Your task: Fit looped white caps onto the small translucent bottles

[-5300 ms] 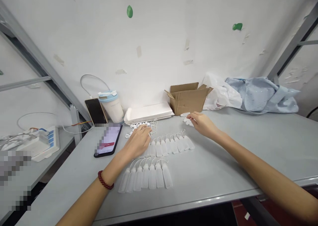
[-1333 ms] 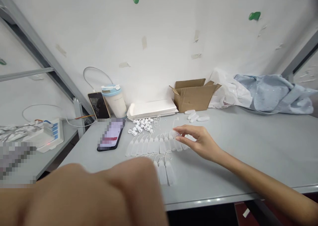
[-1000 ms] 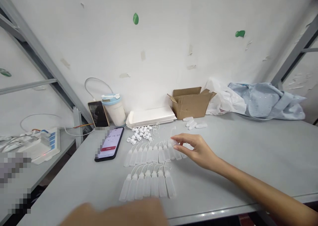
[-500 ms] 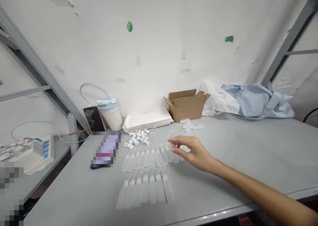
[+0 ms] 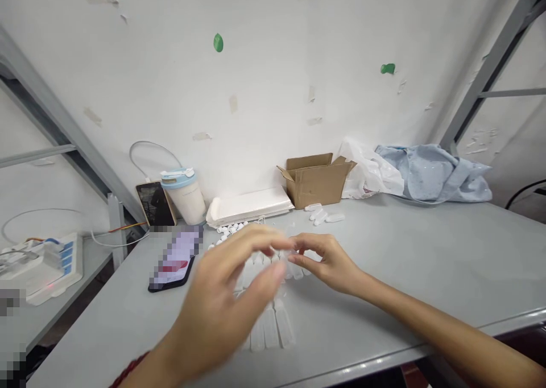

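Observation:
My right hand (image 5: 327, 263) rests on the grey table (image 5: 418, 263) and pinches a small clear plastic bottle (image 5: 291, 255) at the right end of the far row of bottles. My left hand (image 5: 230, 297) is raised close to the camera, blurred by motion, fingers spread and reaching toward the same spot; it holds nothing I can see. It hides most of both rows; only a few bottles of the near row (image 5: 273, 328) show below it. A heap of small white caps (image 5: 228, 228) lies just beyond.
A phone (image 5: 174, 257) lies left of the bottles, a second phone (image 5: 154, 204) leans by a white cup (image 5: 185, 192). White trays (image 5: 249, 206), a cardboard box (image 5: 314, 177), loose bottles (image 5: 322, 214), a plastic bag (image 5: 371, 172) and blue cloth (image 5: 430, 172) line the wall.
My left hand, out of view half a second ago, has swung up into view over the bottle rows toward my right hand. My right hand has stayed at the end bottle.

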`<action>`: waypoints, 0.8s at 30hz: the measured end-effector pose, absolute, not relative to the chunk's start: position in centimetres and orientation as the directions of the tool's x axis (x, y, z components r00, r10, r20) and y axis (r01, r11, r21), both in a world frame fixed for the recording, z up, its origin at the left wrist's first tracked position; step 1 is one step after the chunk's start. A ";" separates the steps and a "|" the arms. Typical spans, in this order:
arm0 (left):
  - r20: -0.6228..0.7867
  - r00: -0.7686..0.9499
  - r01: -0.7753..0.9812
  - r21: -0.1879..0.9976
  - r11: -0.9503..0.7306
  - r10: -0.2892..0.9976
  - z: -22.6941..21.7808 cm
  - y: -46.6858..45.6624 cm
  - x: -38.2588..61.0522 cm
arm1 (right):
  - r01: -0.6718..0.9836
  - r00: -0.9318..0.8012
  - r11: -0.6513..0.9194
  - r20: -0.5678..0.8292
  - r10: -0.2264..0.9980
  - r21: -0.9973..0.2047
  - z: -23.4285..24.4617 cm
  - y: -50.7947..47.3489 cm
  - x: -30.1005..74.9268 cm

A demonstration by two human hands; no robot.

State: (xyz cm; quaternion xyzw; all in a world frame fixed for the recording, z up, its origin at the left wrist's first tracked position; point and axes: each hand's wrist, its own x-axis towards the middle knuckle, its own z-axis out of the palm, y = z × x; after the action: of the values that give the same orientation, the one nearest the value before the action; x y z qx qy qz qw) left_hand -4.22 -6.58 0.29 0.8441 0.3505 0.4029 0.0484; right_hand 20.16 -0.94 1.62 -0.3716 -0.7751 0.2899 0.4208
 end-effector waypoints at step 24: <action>0.638 0.594 0.489 0.198 -0.850 0.490 2.4 -2.1 -0.2 | 0.318 -0.479 0.627 0.450 0.754 -0.712 1.6 -1.7 20.0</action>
State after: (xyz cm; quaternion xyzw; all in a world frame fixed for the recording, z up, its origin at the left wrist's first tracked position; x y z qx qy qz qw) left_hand -0.19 -2.14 2.45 0.8927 0.2742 0.3577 0.0008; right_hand 19.95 -1.74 1.61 -0.3295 -0.8132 0.2795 0.3899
